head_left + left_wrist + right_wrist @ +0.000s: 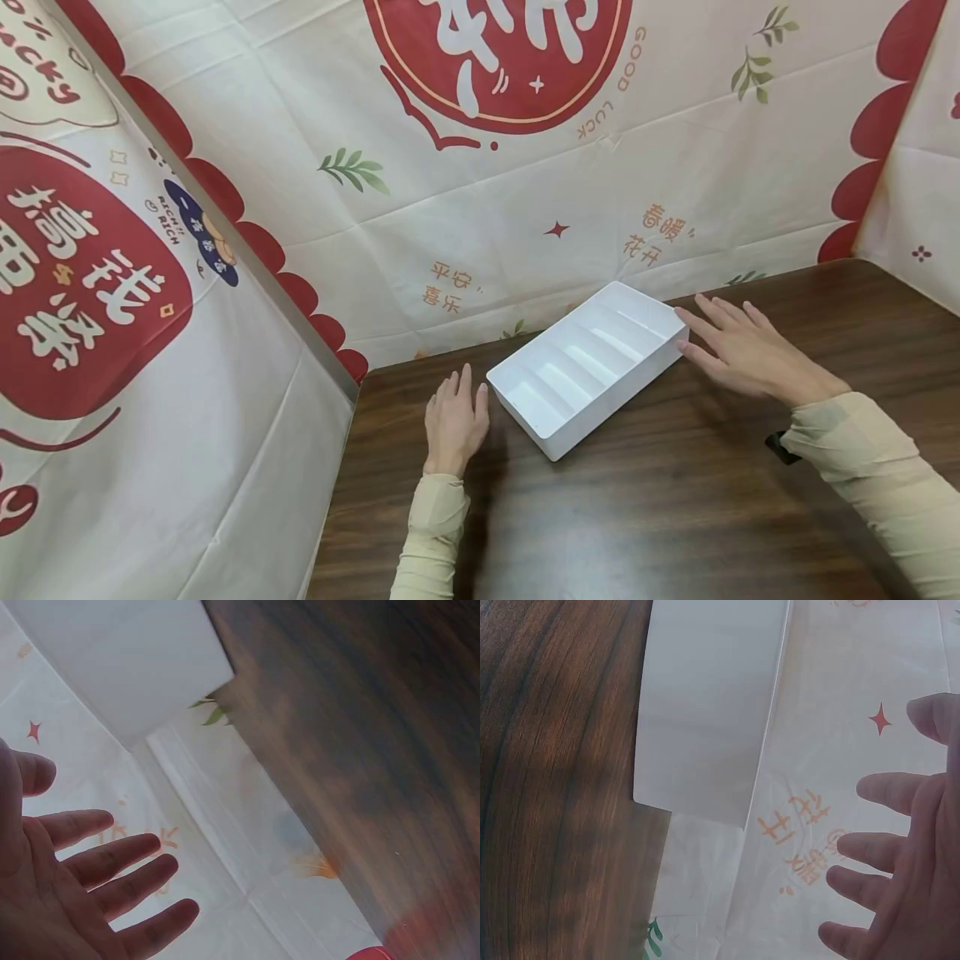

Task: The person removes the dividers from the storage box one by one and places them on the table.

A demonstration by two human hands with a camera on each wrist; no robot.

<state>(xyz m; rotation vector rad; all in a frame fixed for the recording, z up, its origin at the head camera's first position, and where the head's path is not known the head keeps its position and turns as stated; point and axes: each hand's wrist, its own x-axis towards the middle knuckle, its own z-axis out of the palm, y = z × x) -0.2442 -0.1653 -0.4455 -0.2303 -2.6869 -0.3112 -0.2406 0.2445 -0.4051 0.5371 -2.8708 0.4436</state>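
A white plastic tray (622,396) with several slanted compartments rests at an angle on the dark wooden table, close to the back cloth. Just off its left corner is my left hand (455,421), fingers extended and nothing held. At the tray's right end, my right hand (742,350) has its fingers spread; its fingertips are at or very near the tray's corner, and contact is hard to tell. Both wrist views show the tray's plain side wall (142,660) apart from the loosely spread fingers. No objects are visible in the compartments.
The brown wood-grain table (675,500) runs toward the near side. A printed white cloth (480,217) with red and orange motifs hangs right behind the tray. Another printed cloth (247,467) borders the table on the left.
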